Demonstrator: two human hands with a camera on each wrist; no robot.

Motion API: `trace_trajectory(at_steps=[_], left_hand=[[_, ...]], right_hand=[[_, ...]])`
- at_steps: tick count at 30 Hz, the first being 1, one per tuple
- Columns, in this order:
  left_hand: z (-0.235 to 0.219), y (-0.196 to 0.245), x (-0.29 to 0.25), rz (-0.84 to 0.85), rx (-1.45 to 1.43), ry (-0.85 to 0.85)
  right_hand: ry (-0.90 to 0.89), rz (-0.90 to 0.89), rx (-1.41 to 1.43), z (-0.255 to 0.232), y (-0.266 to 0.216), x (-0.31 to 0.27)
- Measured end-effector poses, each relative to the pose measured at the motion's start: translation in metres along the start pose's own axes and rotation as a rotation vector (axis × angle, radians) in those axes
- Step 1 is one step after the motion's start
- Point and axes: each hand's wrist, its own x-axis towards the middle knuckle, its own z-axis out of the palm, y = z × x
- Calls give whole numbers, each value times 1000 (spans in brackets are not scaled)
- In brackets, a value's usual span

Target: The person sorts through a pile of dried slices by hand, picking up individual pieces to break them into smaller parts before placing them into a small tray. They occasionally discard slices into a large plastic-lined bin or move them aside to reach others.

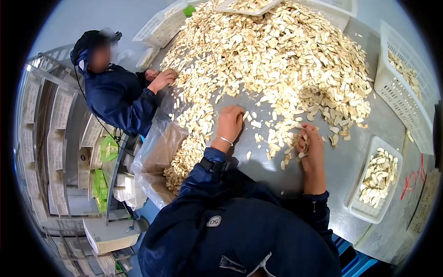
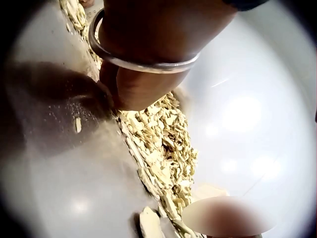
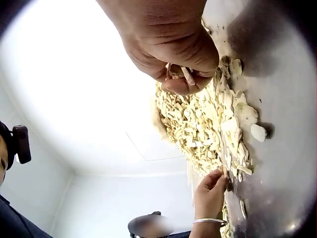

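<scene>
My right hand [image 1: 314, 147] curls its fingers around a few pale dried slices [image 3: 187, 75], low over the front of the pile. The left hand [image 1: 230, 122], with a bracelet at its wrist, is bent down at the metal table beside a strip of loose slices [image 1: 196, 113]. Its fingertips meet the slices' edge in the right wrist view, and I cannot tell whether they pinch one. Between the hands lie scattered slices [image 1: 277, 138]. Ahead rises a large heap of the same slices [image 1: 277, 51].
Left of me, a clear plastic bag [image 1: 154, 157] holds more slices. A white tray [image 1: 355, 207] with slices and a tall perforated basket [image 1: 401, 99] stand at right. Another person [image 1: 117, 94] works at the heap's left side. Shelving [image 1: 46, 138] lines the left.
</scene>
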Motion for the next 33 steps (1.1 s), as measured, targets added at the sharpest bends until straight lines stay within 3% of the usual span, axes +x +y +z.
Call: trace_trajectory(at_steps=[2,5,11,20,25,29,33], left_hand=[[0,3,-3,-7,-11,50],[5,-6,-8,-202,-240,53],[9,-17,-12,-428,-626,57],[-3,51,-9,-345,-935,-60],[-13,91,-10,-274,-993,-153],[-24,103,-8,-302,-1100,-224],[-24,87,-9,-352,-1057,-135]], right_hand=[[0,6,-12,1,0,-1],[-20,13,-16,2,1,-1],[-21,40,-39,6,4,-2],[-274,111,-287,8,15,-8],[-243,242,-320,22,8,-18],[-317,299,-246,17,14,-12],[-344,333,-163,18,14,-14]])
